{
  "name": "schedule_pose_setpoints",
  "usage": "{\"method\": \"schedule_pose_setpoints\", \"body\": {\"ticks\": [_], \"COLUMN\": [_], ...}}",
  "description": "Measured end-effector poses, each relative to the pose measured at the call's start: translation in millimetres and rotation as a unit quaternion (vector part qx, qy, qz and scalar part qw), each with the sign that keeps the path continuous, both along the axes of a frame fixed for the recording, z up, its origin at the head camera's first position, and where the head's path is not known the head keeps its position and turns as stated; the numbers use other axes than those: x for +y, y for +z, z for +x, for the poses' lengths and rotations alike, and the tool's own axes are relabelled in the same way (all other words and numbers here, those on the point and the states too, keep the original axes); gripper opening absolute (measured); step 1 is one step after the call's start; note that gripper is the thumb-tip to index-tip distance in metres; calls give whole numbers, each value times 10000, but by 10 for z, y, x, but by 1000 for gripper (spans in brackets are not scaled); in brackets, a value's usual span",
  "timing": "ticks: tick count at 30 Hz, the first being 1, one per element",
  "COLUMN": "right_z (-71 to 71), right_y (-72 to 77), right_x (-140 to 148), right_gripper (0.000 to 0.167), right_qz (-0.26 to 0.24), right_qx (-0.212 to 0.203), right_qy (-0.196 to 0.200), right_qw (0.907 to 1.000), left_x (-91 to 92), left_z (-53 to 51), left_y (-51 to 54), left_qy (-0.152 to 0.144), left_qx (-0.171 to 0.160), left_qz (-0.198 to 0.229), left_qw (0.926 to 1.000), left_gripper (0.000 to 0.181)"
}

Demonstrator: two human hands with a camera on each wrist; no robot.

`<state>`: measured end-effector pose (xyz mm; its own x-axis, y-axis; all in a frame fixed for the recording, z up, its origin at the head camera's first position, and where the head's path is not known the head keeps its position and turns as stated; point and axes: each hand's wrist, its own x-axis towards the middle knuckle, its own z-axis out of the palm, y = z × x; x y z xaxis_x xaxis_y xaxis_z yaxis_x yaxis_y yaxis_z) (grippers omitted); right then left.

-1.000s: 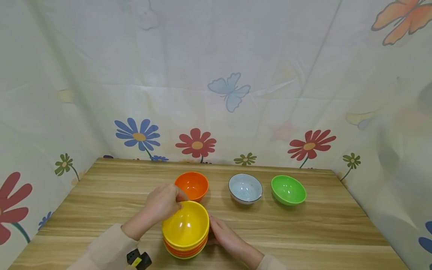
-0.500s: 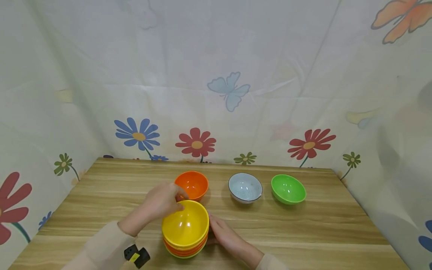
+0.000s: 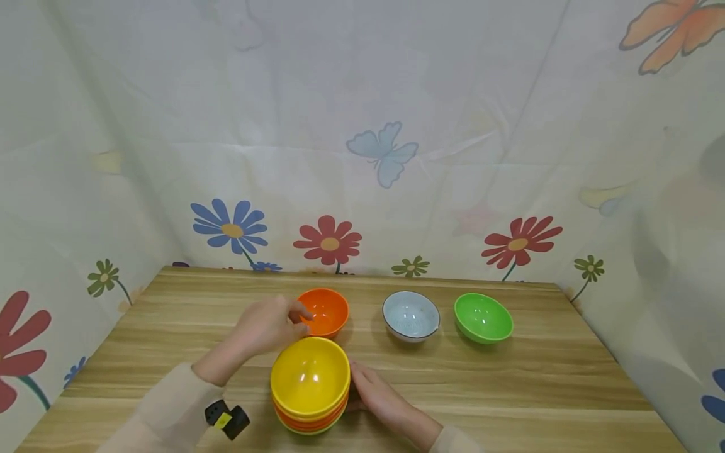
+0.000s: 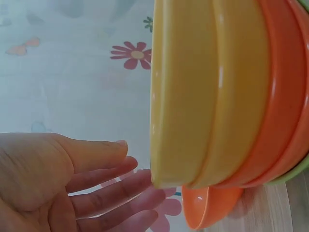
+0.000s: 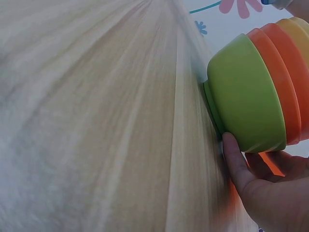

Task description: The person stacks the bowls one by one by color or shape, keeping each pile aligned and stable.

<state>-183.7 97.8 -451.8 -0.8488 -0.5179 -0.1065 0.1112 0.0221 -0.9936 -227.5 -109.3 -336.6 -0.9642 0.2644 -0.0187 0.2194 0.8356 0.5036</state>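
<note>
A stack of nested bowls stands on the wooden table: a yellow bowl on top, another yellow one under it, then orange bowls, and a green bowl at the base. My left hand hovers just past the stack's upper left rim, fingers loosely extended and holding nothing. In the left wrist view a gap shows between its thumb and the top bowl. My right hand rests against the stack's right side, its fingers touching the green bowl low down. A separate orange bowl sits behind the stack, partly hidden by my left fingers.
Farther right on the wooden table are a pale blue bowl with a dark rim and a bright green bowl. A flower-printed cloth hangs behind the table and along both sides.
My left hand has let go of the top yellow bowl's rim and moved slightly up and away to the left. My right hand and the stack have stayed in place.
</note>
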Motion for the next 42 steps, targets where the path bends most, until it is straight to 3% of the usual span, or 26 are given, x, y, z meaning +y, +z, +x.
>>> {"method": "schedule_pose_setpoints", "body": {"ticks": [7,15,26,33,42], "right_z": [-3,3,-3,0,5], "right_y": [-3,15,0,10,22], "right_x": [-10,-13,-9,-2,2], "right_gripper": [55,54,55,55,53], "right_qz": [4,40,20,30,28], "right_qx": [47,82,50,62,7], "right_qy": [15,-26,-54,-62,-36], "right_qw": [10000,10000,10000,10000,10000], "left_x": [-109,-235,-322,-324,-310], "left_z": [-150,-338,-537,-637,-742], "left_y": [-34,-122,-275,-404,-524], "left_qy": [93,336,358,401,714], "left_qx": [225,207,353,268,-9], "left_qz": [314,785,797,899,829], "left_qw": [9992,9961,9955,9948,9940], "left_gripper": [19,28,40,44,43]}}
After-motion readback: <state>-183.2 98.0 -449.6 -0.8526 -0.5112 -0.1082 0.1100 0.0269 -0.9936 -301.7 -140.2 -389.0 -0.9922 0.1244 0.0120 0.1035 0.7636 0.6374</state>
